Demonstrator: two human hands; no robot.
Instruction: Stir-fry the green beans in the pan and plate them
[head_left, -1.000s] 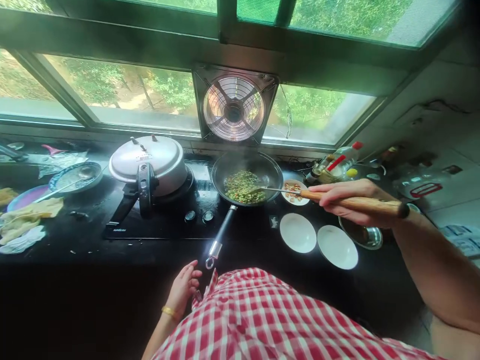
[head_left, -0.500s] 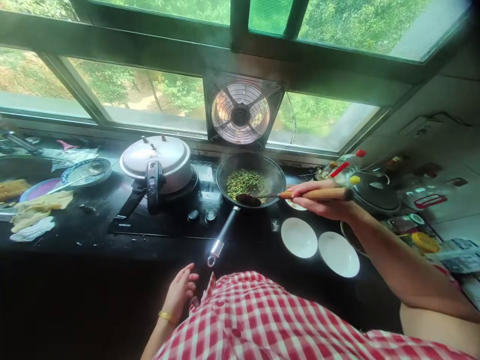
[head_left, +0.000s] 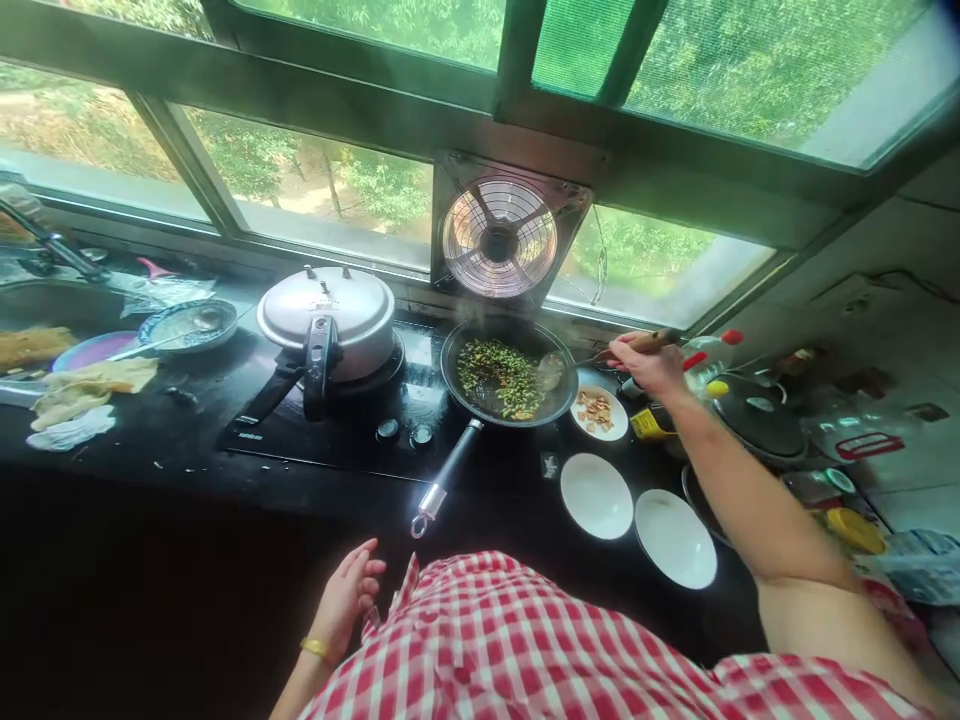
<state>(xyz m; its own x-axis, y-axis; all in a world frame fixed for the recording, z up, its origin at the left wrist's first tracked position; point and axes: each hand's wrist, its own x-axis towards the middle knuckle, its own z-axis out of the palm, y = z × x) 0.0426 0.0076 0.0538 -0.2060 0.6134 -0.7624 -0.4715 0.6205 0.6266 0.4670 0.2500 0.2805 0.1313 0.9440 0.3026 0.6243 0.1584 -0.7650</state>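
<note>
My right hand is closed round the wooden handle of a spatula, whose metal head rests inside the frying pan at its right side. Chopped green vegetables lie spread in the dark frying pan, with some dark pan bottom showing among them. The pan's metal handle points toward me. Low in front of the counter hangs my left hand, holding nothing, its fingers loosely curled and apart. It is nearest to the end of the pan handle and touches neither pan nor counter.
Left of the pan, a pressure cooker sits on the other burner. A plate of light brown pieces and two white plates stand to the right, near bottles. A fan is behind the pan; a bowl and cloth lie left.
My right hand has moved up and away with the spatula, whose head went from the pan's near edge to its right side. The greens are spread wider. The camera view has shifted slightly.
</note>
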